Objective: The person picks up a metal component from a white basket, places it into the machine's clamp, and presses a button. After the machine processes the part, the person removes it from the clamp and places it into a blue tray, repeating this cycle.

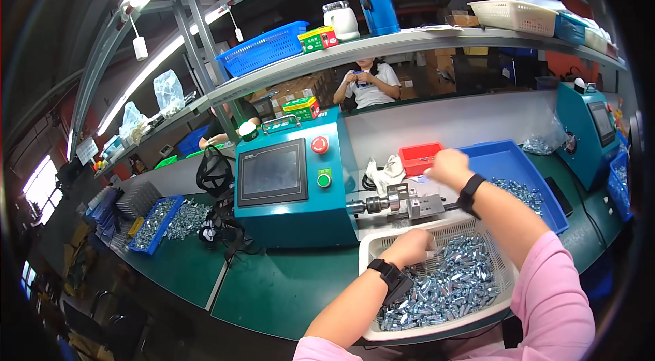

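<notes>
down at five o'clock in the view, it's the white basket [366, 269] on the green counter [273, 286], and it's loaded with shiny metal pieces [457, 279]! the left hand [411, 248] is in at the basket's eleven o'clock, over the pile, fingers curled in together; whether they grip a piece, i can't tell. straight up at twelve from the basket, the right hand [450, 168] is near the metal fixture [426, 205], fingers bunched and blurred (a tricky one to call, so no verdict on whether they hold anything). the chuck [373, 204] faces that fixture from nine o'clock. swing to ten from the basket: the teal machine [334, 218], with its dark screen [273, 171] and round red button [319, 145]. at one o'clock, the blue tray [488, 156] carries more pieces, and up beyond the fixture, towards twelve, the red bin [409, 168] sits next to a white cloth [390, 173].
</notes>
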Available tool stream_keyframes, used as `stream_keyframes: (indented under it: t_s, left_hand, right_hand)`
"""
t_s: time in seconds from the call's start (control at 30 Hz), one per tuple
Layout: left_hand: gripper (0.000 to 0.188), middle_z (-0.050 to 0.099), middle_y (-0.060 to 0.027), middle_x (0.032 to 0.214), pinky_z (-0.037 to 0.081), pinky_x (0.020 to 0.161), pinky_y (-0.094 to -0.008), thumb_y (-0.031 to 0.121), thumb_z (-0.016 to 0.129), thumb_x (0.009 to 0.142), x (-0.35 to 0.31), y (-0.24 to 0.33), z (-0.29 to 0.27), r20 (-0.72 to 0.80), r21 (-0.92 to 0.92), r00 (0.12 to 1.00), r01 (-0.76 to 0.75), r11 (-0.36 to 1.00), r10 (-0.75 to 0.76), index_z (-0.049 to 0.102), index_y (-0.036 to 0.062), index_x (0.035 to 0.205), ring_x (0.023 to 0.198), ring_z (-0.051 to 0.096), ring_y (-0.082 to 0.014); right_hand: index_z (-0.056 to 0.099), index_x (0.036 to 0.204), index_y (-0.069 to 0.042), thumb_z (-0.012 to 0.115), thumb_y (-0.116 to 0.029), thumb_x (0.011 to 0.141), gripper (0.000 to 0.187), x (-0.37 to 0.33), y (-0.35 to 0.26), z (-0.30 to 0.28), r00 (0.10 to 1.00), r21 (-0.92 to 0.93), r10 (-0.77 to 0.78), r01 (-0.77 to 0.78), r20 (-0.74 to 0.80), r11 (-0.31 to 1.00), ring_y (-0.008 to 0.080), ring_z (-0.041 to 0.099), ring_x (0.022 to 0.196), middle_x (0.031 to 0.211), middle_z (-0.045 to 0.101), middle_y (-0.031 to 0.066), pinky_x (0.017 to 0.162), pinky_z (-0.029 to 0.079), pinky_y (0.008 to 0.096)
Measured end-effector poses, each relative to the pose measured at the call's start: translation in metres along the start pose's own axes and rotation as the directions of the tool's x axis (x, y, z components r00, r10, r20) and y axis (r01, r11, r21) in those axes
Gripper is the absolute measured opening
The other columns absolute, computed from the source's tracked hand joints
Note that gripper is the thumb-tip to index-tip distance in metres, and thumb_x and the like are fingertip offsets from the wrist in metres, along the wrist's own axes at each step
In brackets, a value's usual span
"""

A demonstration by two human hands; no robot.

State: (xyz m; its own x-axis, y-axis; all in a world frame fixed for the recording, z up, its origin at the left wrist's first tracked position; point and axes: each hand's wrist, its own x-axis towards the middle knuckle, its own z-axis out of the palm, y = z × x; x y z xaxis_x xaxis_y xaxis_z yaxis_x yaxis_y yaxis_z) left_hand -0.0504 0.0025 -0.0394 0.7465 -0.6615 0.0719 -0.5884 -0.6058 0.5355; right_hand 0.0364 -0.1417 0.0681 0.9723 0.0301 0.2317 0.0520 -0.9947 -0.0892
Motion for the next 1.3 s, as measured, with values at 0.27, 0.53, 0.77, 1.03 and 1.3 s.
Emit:
stream_keyframes:
  t_s: [0.27, 0.53, 0.77, 1.03, 1.3]
  left_hand:
    - [0.022, 0.064, -0.0167, 0.083, 0.048, 0.073, -0.0377, 0.010, 0.066, 0.063, 0.005, 0.000, -0.002, 0.055, -0.020, 0.998, 0.014, 1.000, -0.013, 0.066, 0.0028, 0.084, 0.084, 0.061, -0.0329]
    - [0.020, 0.065, -0.0159, 0.079, 0.049, 0.068, -0.0354, 0.012, 0.066, 0.070, -0.001, -0.003, -0.003, 0.026, 0.014, 1.000, 0.006, 1.000, -0.006, 0.066, 0.0023, 0.089, 0.073, 0.063, -0.0297]
    - [0.021, 0.064, -0.0159, 0.078, 0.049, 0.069, -0.0356, 0.012, 0.065, 0.073, 0.000, 0.012, -0.006, 0.074, 0.024, 0.997, 0.026, 0.999, -0.027, 0.065, 0.0017, 0.091, 0.072, 0.062, -0.0308]
    - [0.017, 0.063, -0.0151, 0.082, 0.046, 0.073, -0.0392, 0.009, 0.064, 0.073, 0.015, 0.020, -0.043, -0.262, 0.188, 0.957, -0.076, 0.979, 0.125, 0.067, 0.0068, 0.089, 0.081, 0.058, -0.0325]
    - [0.014, 0.062, -0.0060, 0.077, 0.033, 0.082, -0.0382, 0.018, 0.070, 0.072, 0.044, 0.000, -0.072, -0.499, 0.426, 0.864, 0.304, 0.852, -0.059, 0.069, 0.0132, 0.086, 0.087, 0.053, -0.0228]
  right_hand:
    - [0.069, 0.090, -0.006, 0.064, -0.041, 0.073, 0.040, 0.012, 0.134, 0.041, 0.963, -0.250, 0.231, -0.192, 0.137, 0.949, 0.0288, 0.064, 0.091, 0.093, 0.067, 0.0135, 0.077, 0.052, 0.0359]
    - [0.068, 0.083, -0.001, 0.058, -0.039, 0.077, 0.040, -0.013, 0.017, -0.002, 0.964, 0.280, -0.059, -0.017, 0.260, 0.960, 0.0302, 0.065, 0.079, 0.079, 0.066, 0.0188, 0.071, 0.051, 0.0376]
    - [0.066, 0.079, 0.001, 0.059, -0.029, 0.077, 0.031, -0.025, 0.004, 0.059, 0.996, 0.686, -0.060, -0.003, 0.068, 0.727, 0.0362, 0.062, 0.076, 0.076, 0.063, 0.0232, 0.069, 0.049, 0.0426]
    - [0.066, 0.082, -0.003, 0.057, -0.022, 0.076, 0.022, -0.012, 0.022, 0.094, 0.994, 0.879, 0.103, -0.034, -0.018, 0.476, 0.0356, 0.062, 0.080, 0.080, 0.064, 0.0202, 0.073, 0.048, 0.0418]
    - [0.065, 0.085, -0.005, 0.057, -0.018, 0.074, 0.019, -0.004, 0.022, 0.090, 0.990, 0.898, 0.101, 0.045, -0.099, 0.439, 0.0342, 0.062, 0.080, 0.080, 0.065, 0.0178, 0.072, 0.049, 0.0410]
